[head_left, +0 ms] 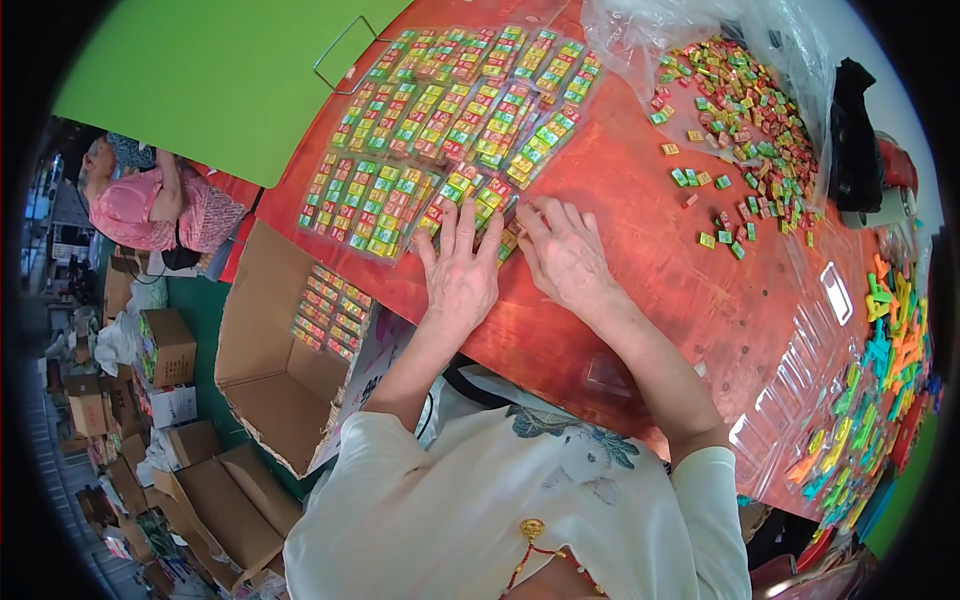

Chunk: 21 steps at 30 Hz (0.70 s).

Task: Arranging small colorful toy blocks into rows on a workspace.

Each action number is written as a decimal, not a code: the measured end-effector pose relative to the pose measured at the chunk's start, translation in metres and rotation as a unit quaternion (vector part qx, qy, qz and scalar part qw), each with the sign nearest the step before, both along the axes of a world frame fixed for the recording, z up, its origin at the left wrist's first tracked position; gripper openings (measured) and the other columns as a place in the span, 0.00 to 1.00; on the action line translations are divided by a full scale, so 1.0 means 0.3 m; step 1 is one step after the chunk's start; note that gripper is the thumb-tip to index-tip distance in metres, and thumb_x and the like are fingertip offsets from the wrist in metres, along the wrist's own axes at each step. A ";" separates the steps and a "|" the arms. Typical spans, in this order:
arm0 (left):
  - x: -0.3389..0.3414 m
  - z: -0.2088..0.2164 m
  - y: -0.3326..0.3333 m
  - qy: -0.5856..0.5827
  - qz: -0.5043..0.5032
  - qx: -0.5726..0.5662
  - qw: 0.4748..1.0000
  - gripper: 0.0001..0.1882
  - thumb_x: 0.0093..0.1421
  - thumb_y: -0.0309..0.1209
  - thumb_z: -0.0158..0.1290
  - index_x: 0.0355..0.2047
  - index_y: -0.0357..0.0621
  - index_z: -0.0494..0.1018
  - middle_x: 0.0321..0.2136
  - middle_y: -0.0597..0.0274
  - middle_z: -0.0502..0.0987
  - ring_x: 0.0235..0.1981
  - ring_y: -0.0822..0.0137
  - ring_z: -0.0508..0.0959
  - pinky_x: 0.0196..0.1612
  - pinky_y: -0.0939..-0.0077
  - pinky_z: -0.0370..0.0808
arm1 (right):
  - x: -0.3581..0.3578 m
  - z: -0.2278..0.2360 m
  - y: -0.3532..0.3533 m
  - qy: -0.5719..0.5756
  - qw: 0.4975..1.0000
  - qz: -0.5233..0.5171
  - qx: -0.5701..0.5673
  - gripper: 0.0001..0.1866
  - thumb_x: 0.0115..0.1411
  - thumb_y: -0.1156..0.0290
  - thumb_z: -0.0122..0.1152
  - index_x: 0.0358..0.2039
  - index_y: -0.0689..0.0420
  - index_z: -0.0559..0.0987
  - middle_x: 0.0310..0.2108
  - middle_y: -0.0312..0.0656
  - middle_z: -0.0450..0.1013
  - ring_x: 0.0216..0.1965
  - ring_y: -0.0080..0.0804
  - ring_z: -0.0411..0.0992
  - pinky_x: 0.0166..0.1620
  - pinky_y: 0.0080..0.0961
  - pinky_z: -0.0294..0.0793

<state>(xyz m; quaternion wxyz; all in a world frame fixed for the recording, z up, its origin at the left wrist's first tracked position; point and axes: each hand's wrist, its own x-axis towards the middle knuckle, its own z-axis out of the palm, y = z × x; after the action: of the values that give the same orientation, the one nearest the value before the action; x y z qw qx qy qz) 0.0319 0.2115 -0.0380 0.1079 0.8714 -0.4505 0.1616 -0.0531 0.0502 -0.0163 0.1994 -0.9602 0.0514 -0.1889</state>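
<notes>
Rows of clear plastic trays [420, 120] filled with small red, yellow and green blocks lie side by side on the red table [640, 290]. My left hand [460, 275] rests palm down with its fingers spread over the near edge of these trays, touching the filled slots. Just right of it, my right hand [570, 258] lies palm down with its fingers stretched out. Its fingertips reach the end of the nearest row, and they partly hide the blocks there. Neither hand visibly grips anything.
Loose blocks [760, 150] spill from a clear plastic bag [650, 40] at the far right. Empty clear trays [790, 410] and colourful plastic toy pieces [870, 380] lie at the right edge. An open cardboard box [260, 310] holding a filled tray stands left. Another person [150, 205] is beyond.
</notes>
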 end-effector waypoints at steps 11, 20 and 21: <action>-0.002 -0.012 0.019 -0.021 0.021 0.025 0.999 0.26 0.62 0.34 0.55 0.62 0.53 0.71 0.63 0.46 0.64 0.66 0.44 0.62 0.58 0.39 0.57 | 0.117 -0.053 0.020 -0.016 0.999 -0.040 -0.025 0.21 0.56 0.72 0.59 0.51 0.64 0.77 0.48 0.45 0.73 0.50 0.40 0.69 0.57 0.49 0.60; 0.006 0.019 0.026 0.011 0.030 0.024 0.999 0.30 0.59 0.32 0.58 0.64 0.52 0.69 0.64 0.47 0.63 0.67 0.44 0.60 0.59 0.37 0.57 | 0.066 -0.026 -0.032 -0.042 0.998 -0.040 0.007 0.23 0.55 0.74 0.60 0.53 0.61 0.78 0.51 0.46 0.71 0.52 0.42 0.69 0.55 0.43 0.63; 0.006 0.020 0.030 0.015 0.028 0.023 0.999 0.30 0.59 0.32 0.58 0.64 0.52 0.69 0.64 0.47 0.63 0.67 0.44 0.60 0.59 0.37 0.57 | 0.041 -0.028 -0.035 -0.039 0.998 -0.041 0.005 0.23 0.55 0.74 0.60 0.53 0.61 0.78 0.51 0.46 0.71 0.52 0.42 0.69 0.55 0.43 0.63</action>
<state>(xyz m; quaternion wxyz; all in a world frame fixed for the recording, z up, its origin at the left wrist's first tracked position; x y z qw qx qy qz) 0.0336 0.2204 -0.0321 0.0896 0.8882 -0.4281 0.1409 -0.0407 0.0398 -0.0245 0.1985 -0.9480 0.0843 -0.2339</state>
